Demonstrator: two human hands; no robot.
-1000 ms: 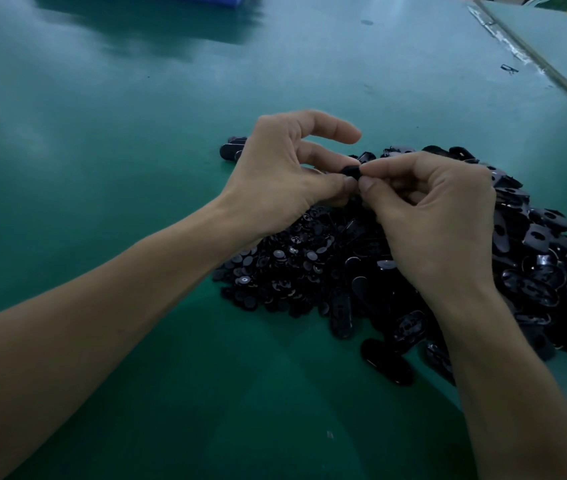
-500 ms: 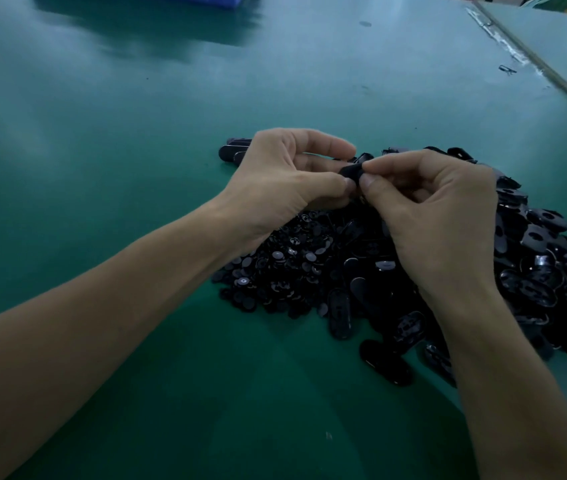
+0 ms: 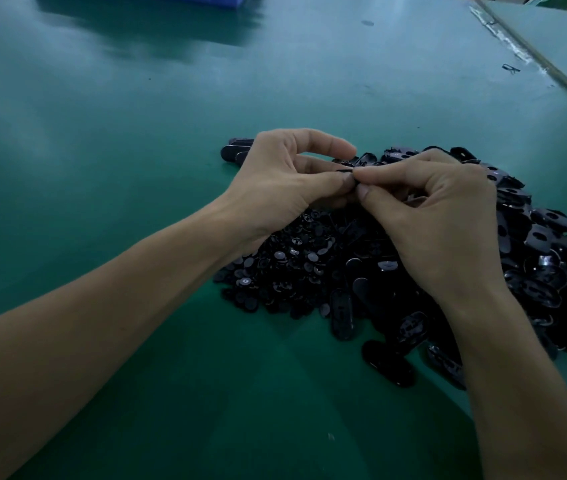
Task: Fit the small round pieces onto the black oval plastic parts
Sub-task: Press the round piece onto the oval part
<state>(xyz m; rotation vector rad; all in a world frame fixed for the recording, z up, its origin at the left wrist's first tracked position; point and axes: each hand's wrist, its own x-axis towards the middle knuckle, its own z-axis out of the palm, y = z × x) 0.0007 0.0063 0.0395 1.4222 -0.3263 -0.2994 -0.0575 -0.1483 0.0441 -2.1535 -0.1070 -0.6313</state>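
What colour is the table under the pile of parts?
The table is teal green; the head view shows it.

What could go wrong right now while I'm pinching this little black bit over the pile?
The black part is pinched only at the fingertips of the left hand and right hand, so it could slip and get lost in the pile of black pieces below. In this dim light, with everything black, a crooked fit might go unnoticed.
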